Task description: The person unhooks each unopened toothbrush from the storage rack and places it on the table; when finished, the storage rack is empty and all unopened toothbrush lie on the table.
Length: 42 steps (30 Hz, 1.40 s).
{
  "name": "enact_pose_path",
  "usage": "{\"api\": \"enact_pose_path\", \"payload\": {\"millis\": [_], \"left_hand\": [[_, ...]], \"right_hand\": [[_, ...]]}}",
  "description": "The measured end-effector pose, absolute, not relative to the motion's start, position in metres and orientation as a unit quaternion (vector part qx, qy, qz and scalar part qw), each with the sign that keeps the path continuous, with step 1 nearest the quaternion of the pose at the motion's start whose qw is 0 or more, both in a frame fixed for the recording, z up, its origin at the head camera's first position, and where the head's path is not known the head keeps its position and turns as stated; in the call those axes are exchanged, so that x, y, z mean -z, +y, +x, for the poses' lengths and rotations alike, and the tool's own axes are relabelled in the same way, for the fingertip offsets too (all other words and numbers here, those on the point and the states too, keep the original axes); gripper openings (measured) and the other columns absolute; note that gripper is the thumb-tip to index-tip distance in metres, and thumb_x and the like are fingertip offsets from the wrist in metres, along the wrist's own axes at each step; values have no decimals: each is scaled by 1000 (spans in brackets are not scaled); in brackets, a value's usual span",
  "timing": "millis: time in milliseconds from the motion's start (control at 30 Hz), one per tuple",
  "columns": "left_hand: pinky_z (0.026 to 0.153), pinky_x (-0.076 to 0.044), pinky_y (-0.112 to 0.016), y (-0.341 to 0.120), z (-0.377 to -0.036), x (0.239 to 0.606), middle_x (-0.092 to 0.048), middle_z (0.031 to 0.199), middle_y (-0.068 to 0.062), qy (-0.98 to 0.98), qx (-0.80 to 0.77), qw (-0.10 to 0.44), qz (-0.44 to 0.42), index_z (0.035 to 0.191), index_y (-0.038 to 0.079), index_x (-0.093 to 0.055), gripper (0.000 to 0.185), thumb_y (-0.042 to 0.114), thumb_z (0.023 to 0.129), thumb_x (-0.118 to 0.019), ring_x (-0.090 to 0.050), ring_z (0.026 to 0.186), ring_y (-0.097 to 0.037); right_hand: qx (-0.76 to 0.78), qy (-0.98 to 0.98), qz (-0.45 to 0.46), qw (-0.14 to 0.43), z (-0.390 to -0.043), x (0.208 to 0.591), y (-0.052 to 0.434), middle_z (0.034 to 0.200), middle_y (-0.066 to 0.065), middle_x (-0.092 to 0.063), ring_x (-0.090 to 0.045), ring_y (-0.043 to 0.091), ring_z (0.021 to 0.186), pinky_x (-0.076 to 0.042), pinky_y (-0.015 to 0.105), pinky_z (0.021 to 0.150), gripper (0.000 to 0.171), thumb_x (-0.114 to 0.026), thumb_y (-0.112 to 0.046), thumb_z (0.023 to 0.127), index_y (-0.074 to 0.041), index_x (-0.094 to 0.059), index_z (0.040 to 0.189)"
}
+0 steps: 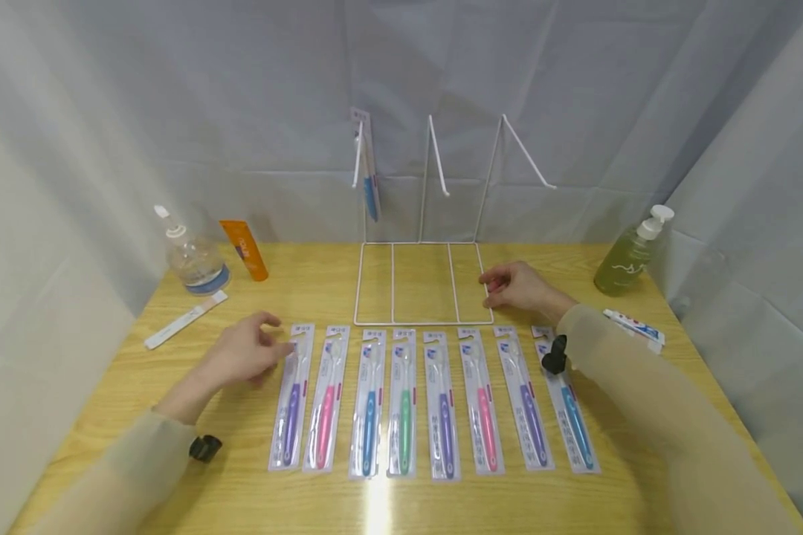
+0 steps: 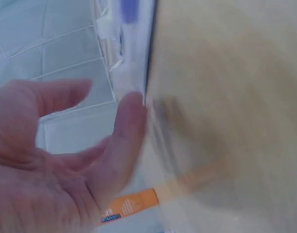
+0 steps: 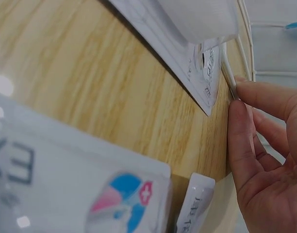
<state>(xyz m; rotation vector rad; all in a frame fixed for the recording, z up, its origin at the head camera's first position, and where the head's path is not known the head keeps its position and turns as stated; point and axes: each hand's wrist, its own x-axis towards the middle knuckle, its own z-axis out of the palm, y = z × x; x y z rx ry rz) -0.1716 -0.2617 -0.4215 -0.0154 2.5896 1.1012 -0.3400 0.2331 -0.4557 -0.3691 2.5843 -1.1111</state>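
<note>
Table (image 1: pixel 174 490): a light wooden top, closed in behind and at both sides by pale grey cloth.
Wire rack (image 1: pixel 423 245): white, standing at the back middle of the table; its flat base frame lies on the wood and three hooked arms rise from it. One packaged toothbrush with a blue handle (image 1: pixel 369 174) hangs on the left-most hook.
Row of toothbrush packs (image 1: pixel 435 401): eight flat packs lie side by side in front of the rack, handles toward the person, coloured from left purple, pink, blue, green, purple, pink, purple, blue.
Right hand (image 1: pixel 518 286): rests at the right front corner of the rack's base, fingers loosely bent, fingertips (image 3: pixel 240 109) touching the white wire in the wrist view; it clasps nothing.
Left hand (image 1: pixel 244 355): lies on the table at the left end of the row, fingers relaxed and spread, fingertips at the top edge of the left-most purple toothbrush pack (image 1: pixel 293 397). It is not closed round the pack; the blurred wrist view shows an open palm beside that pack.
Soap bottle (image 1: pixel 629 256): green liquid, pump top, back right corner.
Clear pump bottle (image 1: pixel 192 256): back left corner.
Orange tube (image 1: pixel 244 249): upright just beside the clear bottle.
Boxed tube (image 1: pixel 632 327): white, on the right edge of the table.
White strip (image 1: pixel 186 319): a thin flat pack lying aslant, near the left hand.
</note>
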Motion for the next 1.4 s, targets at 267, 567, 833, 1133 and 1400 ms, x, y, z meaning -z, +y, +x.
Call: {"api": "enact_pose_path", "payload": {"millis": [267, 567, 833, 1133, 1400], "left_hand": [[87, -72, -30, -222, -239, 396, -67, 145, -25, 878, -478, -2, 29, 154, 1, -58, 48, 19, 111, -68, -74, 127, -44], [102, -63, -26, -157, -340, 359, -72, 146, -21, 804, -567, -175, -35, 149, 1, -63, 48, 18, 105, -73, -72, 126, -32], [118, -61, -40, -126, -374, 343, -70, 153, -18, 793, -580, -177, -56, 163, 9, -54, 62, 24, 107, -76, -70, 139, -31], [108, -62, -39, -122, -377, 340, -75, 142, -16, 818, -543, -182, -54, 139, 6, -71, 35, 26, 110, -68, -71, 128, -27], [108, -60, -35, -119, -375, 338, -77, 132, -16, 810, -547, -199, -68, 129, 3, -73, 26, 20, 112, -66, -71, 117, -24]], "right_hand": [[385, 902, -128, 145, -341, 457, 235, 111, 12, -73, -61, 17, 98, -51, 17, 80, 55, -92, -9, 90, 2, -73, 141], [390, 899, -137, 144, -342, 459, 234, 112, 15, -75, -63, 16, 97, -53, 16, 80, 54, -92, -9, 90, 3, -73, 140], [395, 897, -135, 145, -340, 456, 234, 110, 13, -74, -63, 16, 97, -52, 17, 80, 54, -92, -9, 90, 4, -73, 139], [405, 892, -139, 148, -340, 456, 232, 111, 17, -73, -63, 12, 94, -54, 12, 75, 53, -91, -4, 91, 7, -72, 139], [393, 897, -149, 140, -344, 458, 233, 110, 16, -74, -61, 14, 94, -52, 15, 78, 53, -91, -6, 91, 6, -73, 139]]}}
